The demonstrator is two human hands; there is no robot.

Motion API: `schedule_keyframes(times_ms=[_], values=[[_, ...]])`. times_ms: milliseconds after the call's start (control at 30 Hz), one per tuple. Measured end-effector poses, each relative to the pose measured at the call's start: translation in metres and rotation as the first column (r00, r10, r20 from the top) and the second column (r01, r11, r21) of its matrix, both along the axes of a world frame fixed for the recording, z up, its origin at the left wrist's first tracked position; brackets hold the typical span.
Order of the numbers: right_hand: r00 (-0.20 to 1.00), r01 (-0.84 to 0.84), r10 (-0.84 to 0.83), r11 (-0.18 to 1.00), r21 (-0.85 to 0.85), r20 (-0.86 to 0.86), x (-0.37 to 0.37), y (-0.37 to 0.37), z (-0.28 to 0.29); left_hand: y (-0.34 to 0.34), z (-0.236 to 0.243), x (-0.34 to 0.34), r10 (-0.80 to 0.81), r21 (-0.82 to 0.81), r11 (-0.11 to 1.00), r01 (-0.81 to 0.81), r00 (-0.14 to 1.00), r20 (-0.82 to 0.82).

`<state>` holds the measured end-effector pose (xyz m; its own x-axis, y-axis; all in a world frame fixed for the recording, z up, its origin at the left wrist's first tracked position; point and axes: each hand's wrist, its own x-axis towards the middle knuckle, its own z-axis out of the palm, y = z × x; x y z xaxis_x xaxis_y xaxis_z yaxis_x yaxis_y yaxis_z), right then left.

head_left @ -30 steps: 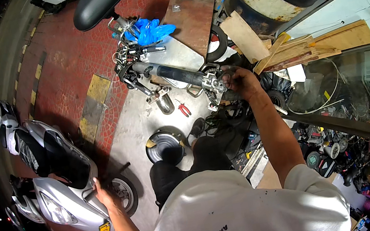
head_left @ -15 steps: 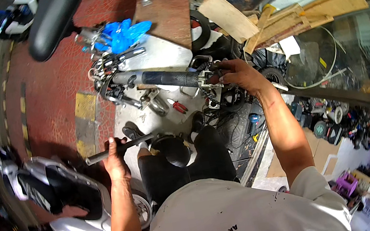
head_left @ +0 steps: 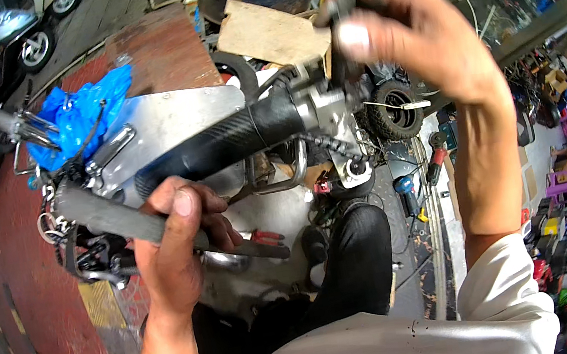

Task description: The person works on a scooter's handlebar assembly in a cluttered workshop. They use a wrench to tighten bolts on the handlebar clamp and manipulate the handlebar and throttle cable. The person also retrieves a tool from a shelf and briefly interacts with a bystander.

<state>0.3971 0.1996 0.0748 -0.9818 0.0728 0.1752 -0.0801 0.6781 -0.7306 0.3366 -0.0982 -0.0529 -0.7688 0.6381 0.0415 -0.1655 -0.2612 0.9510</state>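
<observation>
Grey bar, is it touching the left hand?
Touching: the head view shows the left hand gripping the grey bar, thumb lying across it, no gap visible.

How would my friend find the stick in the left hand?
Find the wide black patterned tube crossing the middle, rising to the right. Just below its left end, the left-hand grip holds a long, straight, dull grey bar. Unlike that tube, this bar is plain, and slopes down to the right.
</observation>
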Motion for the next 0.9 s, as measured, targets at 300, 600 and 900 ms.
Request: schedule_keyframes(times_ms=[300, 600, 900], values=[[0.933, 0.358, -0.259, 0.63, 0.689, -0.249, -0.016, -0.043, 0.025, -0.01, -0.08, 0.063, 0.22, 0.075, 0.975, -0.207, 0.934, -0.283], [0.985, 0.173, -0.155, 0.896, -0.408, 0.078, -0.024, 0.009, 0.002, -0.014, -0.088, 0.073, 0.38, -0.027, 0.909, -0.416, 0.855, -0.352], [0.524, 0.618, 0.01, 0.683, 0.389, -0.852, -0.018, -0.018, -0.053, 0.004, -0.137, 0.082, 0.404, -0.054, 0.903, -0.426, 0.885, -0.232]])
